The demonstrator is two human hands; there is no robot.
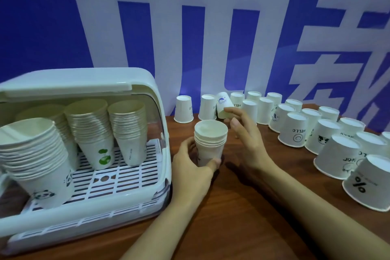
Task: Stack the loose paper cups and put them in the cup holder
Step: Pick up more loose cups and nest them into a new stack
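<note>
Dark wooden table [242, 217], blue wall [38, 17] with large white, perhaps lettered, shapes [175, 27]

Readable markings, located relative to the cup holder [84, 143]:

- "HELLO", inverted, above a smiley: upside-down cup [293, 130], to its right.
- "%", inverted: nearest upside-down cup [367, 183], far right.
- Large white characters on the blue wall [42, 17] behind: not legible.
</note>
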